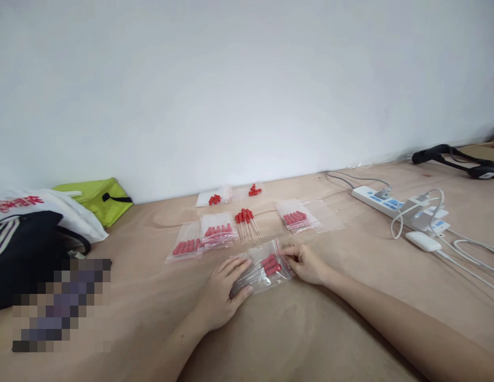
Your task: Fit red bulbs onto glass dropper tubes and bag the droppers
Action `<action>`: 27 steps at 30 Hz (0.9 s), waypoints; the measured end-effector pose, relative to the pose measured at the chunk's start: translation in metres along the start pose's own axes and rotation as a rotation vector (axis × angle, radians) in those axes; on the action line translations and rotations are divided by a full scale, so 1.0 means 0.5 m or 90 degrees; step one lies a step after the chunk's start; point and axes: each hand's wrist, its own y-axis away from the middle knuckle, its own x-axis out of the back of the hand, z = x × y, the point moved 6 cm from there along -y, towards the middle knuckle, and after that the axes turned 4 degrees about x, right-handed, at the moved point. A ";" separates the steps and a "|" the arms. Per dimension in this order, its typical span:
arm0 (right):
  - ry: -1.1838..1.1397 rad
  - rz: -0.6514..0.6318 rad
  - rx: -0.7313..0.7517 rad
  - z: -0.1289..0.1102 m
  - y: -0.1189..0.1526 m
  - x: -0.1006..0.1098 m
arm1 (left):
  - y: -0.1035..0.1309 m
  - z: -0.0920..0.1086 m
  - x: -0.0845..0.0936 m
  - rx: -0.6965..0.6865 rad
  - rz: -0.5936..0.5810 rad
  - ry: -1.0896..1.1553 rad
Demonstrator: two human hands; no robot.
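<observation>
A clear zip bag (257,278) lies on the table in front of me, with several red-bulbed droppers (271,264) inside. My left hand (225,292) holds its left end against the table, the thumb on the near side and the fingers on the far side. At the red-striped seal on the right, my right hand (304,262) pinches the bag's edge between thumb and finger. Just beyond the bag lie several loose droppers (245,223), red bulbs pointing away from me. Filled zip bags (218,231) are stacked to their left, and more filled bags (296,216) lie to the right.
Near the wall, small red bulbs (254,190) rest on clear bags, with more red bulbs (214,200) beside them. A white power strip (376,200) with cables and a white adapter (423,241) sits right. Left are a dark bag (27,254) and a green bag (107,199).
</observation>
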 end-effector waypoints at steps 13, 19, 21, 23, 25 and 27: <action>0.285 0.125 -0.035 -0.029 -0.118 0.030 | 0.001 0.004 -0.005 -0.003 -0.029 -0.014; 0.369 0.076 -0.131 -0.019 -0.242 -0.038 | 0.003 0.005 -0.005 -0.013 -0.035 -0.018; 0.372 0.057 -0.139 -0.013 -0.259 -0.052 | 0.003 0.003 -0.006 -0.008 -0.035 -0.020; 0.374 0.036 -0.142 -0.008 -0.265 -0.060 | 0.004 0.002 -0.009 -0.003 -0.039 -0.025; 0.379 0.023 -0.146 -0.006 -0.266 -0.064 | 0.004 0.001 -0.012 0.000 -0.045 -0.030; 0.385 0.016 -0.149 -0.007 -0.267 -0.066 | 0.004 0.000 -0.014 0.004 -0.049 -0.033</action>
